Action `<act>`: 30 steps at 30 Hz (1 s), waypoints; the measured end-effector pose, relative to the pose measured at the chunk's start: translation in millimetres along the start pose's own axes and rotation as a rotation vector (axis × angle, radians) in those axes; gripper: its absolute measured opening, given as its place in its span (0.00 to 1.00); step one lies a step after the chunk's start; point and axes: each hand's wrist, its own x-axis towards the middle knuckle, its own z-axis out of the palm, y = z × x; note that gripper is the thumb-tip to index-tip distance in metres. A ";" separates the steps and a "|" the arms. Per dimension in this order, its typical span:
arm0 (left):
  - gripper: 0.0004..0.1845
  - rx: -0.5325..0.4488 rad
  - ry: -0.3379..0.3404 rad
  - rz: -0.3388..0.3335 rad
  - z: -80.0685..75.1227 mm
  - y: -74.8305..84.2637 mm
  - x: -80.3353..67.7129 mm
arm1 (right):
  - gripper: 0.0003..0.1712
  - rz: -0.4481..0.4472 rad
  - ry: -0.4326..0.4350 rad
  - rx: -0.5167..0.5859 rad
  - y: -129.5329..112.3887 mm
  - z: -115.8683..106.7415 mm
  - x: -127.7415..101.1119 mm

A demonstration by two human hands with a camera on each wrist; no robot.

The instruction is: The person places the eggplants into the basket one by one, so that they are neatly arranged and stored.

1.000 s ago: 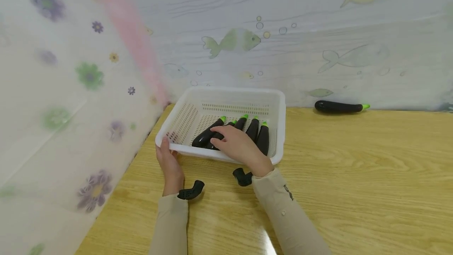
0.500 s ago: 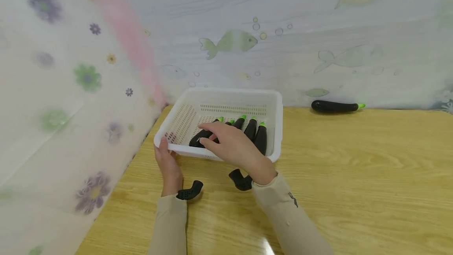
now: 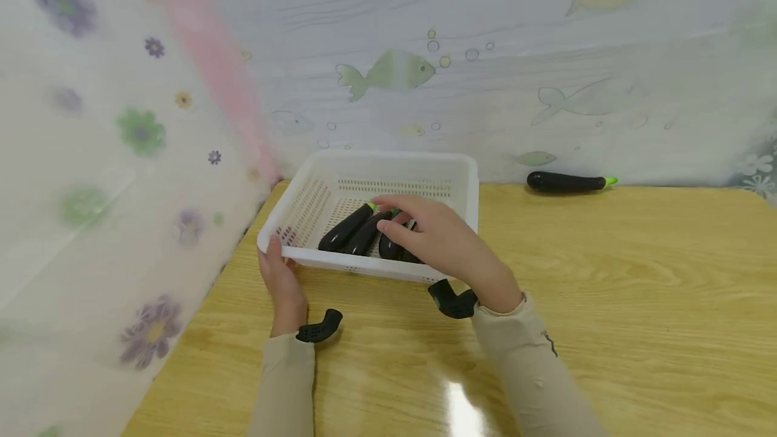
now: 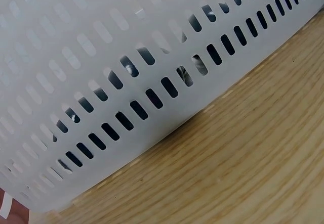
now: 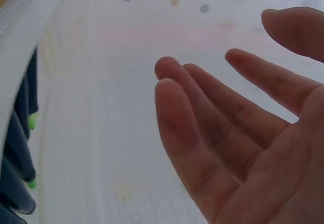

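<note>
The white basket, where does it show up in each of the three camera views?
Head: the white basket sits left of centre on the table, left hand holding its near left corner.
Left wrist: its slotted wall fills the upper left half.
Right wrist: only its rim along the left edge.
Shared landmark: the dark eggplants inside, glimpsed through the slots and at lower left.

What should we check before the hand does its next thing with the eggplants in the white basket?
1. Left hand holds the basket at its near rim: ok.
2. Right hand open, holding nothing: ok, the right wrist view shows straight fingers.
3. Eggplants lying inside the basket: ok.
4. All eggplants in the basket: not ok, a lone eggplant lies by the wall.
5. Eggplants under the right hand lined up: cannot tell, the hand hides them.
</note>
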 end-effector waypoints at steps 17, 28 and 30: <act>0.23 0.007 -0.016 0.010 -5.1 1.6 2.4 | 0.23 0.137 0.162 0.116 64.6 -55.9 -17.9; 0.23 0.004 -0.010 0.013 -1.8 0.0 2.3 | 0.24 0.293 0.341 0.057 127.1 -66.3 -22.0; 0.23 -0.001 -0.014 0.010 -1.6 -0.9 1.8 | 0.25 0.337 0.334 0.065 138.6 -64.4 -23.8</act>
